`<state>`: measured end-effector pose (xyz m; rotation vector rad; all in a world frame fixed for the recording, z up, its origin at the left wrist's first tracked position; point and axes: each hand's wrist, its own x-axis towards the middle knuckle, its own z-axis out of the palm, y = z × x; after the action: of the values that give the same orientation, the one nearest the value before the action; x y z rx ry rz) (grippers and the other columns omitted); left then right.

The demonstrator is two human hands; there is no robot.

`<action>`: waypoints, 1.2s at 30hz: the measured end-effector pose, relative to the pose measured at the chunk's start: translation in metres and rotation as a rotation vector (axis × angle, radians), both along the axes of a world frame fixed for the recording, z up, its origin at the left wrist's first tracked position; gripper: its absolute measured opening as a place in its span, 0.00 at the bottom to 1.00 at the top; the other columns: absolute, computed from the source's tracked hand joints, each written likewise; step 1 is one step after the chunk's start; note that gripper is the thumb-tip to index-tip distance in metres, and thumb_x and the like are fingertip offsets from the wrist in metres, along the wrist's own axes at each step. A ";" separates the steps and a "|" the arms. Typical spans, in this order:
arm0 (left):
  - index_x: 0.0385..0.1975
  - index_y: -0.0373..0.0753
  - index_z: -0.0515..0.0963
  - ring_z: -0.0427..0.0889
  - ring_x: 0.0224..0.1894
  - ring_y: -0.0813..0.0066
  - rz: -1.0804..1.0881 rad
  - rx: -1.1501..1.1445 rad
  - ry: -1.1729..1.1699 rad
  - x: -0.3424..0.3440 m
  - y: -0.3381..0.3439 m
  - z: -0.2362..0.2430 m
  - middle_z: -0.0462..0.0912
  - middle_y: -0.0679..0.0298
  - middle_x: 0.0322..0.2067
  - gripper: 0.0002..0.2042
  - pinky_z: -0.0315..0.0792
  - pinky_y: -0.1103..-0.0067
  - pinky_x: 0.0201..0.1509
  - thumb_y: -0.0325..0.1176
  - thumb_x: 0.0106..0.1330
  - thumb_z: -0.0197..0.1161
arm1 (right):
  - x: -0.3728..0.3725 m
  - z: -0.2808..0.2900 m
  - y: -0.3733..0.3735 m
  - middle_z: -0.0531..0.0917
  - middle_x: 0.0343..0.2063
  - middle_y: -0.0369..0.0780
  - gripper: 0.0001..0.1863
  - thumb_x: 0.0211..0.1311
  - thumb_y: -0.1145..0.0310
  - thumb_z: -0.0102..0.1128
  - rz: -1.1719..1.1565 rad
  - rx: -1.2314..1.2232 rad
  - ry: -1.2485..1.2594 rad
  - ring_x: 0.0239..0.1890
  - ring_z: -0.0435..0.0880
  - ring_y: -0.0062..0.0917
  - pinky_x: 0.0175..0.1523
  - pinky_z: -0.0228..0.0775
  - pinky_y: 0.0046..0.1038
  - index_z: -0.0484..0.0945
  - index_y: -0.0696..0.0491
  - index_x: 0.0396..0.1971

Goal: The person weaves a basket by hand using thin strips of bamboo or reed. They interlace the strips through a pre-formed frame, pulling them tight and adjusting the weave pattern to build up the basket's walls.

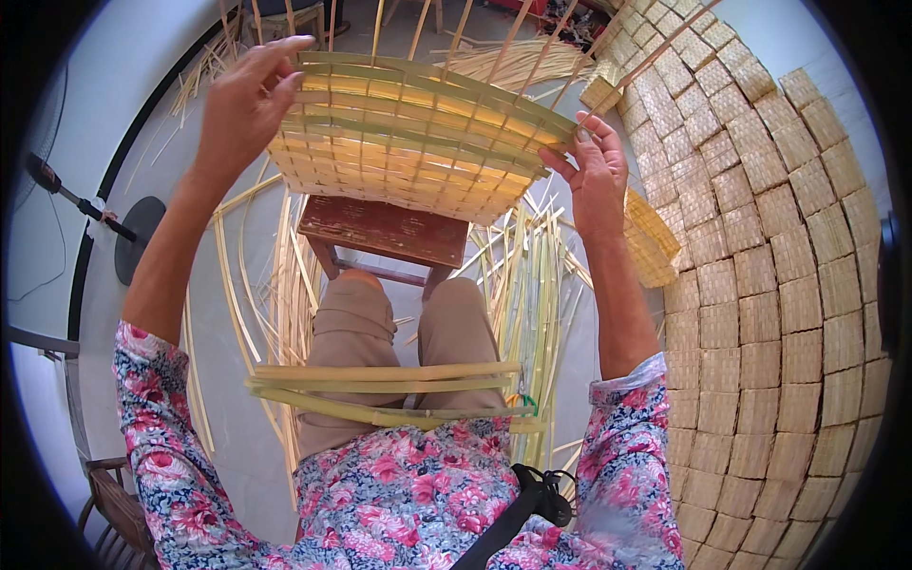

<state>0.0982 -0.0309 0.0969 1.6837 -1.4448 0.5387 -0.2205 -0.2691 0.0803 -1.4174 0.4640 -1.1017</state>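
Note:
A partly woven bamboo basket rests tilted on a small red wooden stool in front of my knees. Its long upright splints fan out beyond the woven wall. Along the upper edge runs a greenish bamboo strip. My left hand is closed at the left end of this edge, with thumb and forefinger on the strip. At the right corner, my right hand pinches the strip's other end between thumb and fingers. Several loose bamboo strips lie across my lap.
Stacked woven baskets cover the right side in a high wall. Bundles of bamboo strips lie on the floor beside the stool, with more strips beyond. At left stands a round dark base with a pole; a brown chair is lower left.

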 end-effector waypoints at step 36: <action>0.47 0.43 0.77 0.84 0.27 0.55 0.127 -0.053 -0.049 -0.044 -0.017 0.012 0.84 0.56 0.26 0.09 0.75 0.65 0.29 0.32 0.69 0.62 | -0.019 -0.006 -0.014 0.82 0.35 0.35 0.10 0.76 0.65 0.55 0.001 -0.145 0.126 0.35 0.84 0.17 0.39 0.85 0.23 0.78 0.55 0.46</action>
<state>0.0538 -0.0483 0.1085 1.7387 -1.3524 0.6867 -0.2400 -0.2830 0.0747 -1.6214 0.4810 -1.0665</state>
